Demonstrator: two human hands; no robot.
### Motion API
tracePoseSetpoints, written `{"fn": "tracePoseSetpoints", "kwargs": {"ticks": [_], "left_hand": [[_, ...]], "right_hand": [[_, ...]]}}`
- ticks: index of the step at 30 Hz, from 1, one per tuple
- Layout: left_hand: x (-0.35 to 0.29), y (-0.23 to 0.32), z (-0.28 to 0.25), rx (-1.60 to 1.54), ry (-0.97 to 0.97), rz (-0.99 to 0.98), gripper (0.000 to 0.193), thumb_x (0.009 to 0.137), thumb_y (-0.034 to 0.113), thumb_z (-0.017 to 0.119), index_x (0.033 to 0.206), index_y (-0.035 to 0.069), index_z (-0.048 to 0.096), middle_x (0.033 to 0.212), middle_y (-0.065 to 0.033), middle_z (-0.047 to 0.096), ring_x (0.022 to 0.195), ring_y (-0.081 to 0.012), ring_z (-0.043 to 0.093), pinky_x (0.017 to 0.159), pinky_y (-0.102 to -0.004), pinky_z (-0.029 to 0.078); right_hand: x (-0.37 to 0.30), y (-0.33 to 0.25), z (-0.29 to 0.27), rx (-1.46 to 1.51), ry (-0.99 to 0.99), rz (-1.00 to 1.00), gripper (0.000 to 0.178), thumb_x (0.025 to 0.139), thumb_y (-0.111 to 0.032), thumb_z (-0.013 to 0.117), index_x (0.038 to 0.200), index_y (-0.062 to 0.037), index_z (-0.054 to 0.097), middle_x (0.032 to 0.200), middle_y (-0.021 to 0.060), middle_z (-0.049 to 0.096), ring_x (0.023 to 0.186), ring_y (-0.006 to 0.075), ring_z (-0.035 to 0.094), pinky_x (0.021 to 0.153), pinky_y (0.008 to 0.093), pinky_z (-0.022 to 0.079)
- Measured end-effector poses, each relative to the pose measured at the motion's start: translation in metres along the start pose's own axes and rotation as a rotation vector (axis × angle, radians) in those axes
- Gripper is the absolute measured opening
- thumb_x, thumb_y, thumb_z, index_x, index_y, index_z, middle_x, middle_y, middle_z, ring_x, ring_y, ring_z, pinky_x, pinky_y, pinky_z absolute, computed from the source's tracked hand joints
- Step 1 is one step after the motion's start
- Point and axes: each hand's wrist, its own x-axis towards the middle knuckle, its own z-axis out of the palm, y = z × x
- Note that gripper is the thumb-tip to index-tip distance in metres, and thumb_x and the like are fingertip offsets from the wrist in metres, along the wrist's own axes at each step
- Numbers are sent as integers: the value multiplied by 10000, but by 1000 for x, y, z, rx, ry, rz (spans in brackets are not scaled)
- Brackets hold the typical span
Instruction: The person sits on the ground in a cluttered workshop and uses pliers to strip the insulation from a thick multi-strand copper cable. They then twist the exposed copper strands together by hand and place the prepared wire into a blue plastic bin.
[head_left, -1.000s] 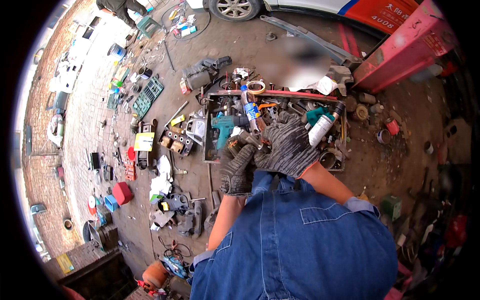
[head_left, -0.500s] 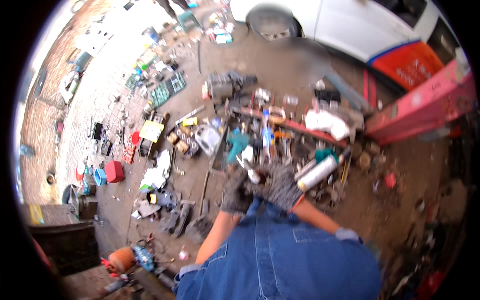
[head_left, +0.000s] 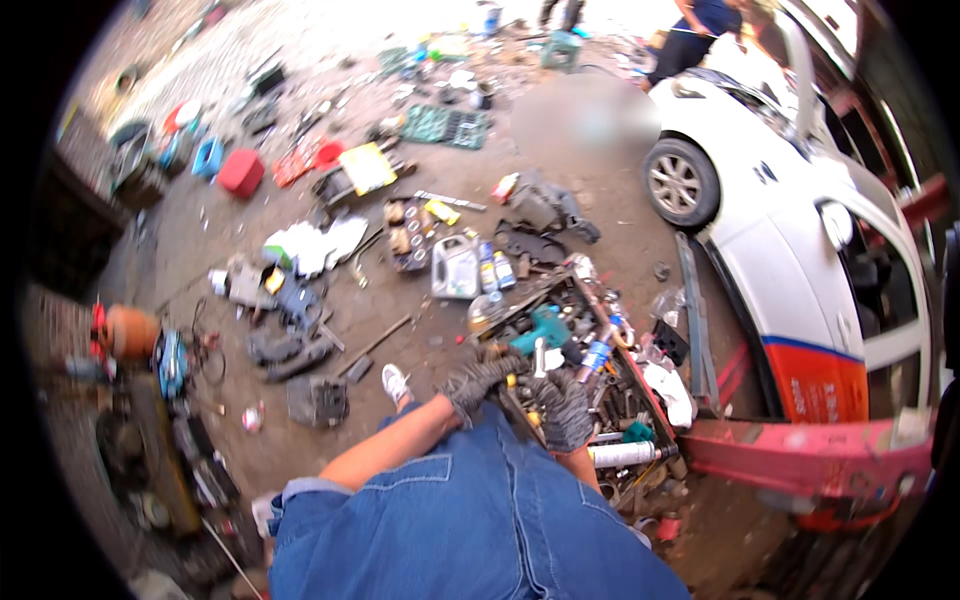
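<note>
Both my hands wear dark grey knitted work gloves and hover close together over the near end of a long tray (head_left: 648, 400) full of tools and parts. My right hand (head_left: 565, 412) is closed round a small shiny metal piece (head_left: 540, 357) that sticks up from its fingers; its exact kind does not show. Just left of it, my left hand (head_left: 476, 388) has curled fingers pointing toward the piece, and what they hold is hidden. Beyond the hands lies a teal power tool (head_left: 546, 328). A blue-labelled spray can (head_left: 595, 358) and a white cylinder (head_left: 622, 455) lie in the tray.
A white car (head_left: 770, 260) stands at the right, with a pink-red steel beam (head_left: 800, 450) nearer me. On the ground left are a grey jug (head_left: 455, 268), a hammer (head_left: 375, 350), a black box (head_left: 317, 400) and a red bin (head_left: 240, 173). A person (head_left: 690, 40) is far right.
My view has swung to the right, showing more of the car and a person behind it. The shiny piece, earlier between both hands, now rises from my right hand; the hands are slightly farther apart.
</note>
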Motion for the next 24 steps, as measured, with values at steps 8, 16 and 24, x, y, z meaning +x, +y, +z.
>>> {"fn": "tracePoseSetpoints", "kwargs": {"ticks": [8,16,24], "left_hand": [[-49,-6,-229,-401,563,183,90,802,139,627,873,122,573,665,6,564,472,-59,485,366,-170,326],[-126,33,-346,-843,921,436,56,838,91,563,891,106,550,731,-16,553,527,-77,478,376,-187,340],[-94,45,-377,-1197,725,432,81,840,96,528,913,84,561,771,-28,555,567,-89,474,418,-200,367]], "right_hand": [[101,-9,113,872,-147,253,122,786,-127,586,746,-28,528,677,18,493,571,102,427,544,229,374],[213,-74,177,1110,-44,371,206,842,-281,575,741,-113,508,562,-47,410,479,63,366,473,204,318],[344,-121,193,1079,29,414,193,807,-285,552,671,-177,466,512,-74,385,428,63,324,407,209,287]]}}
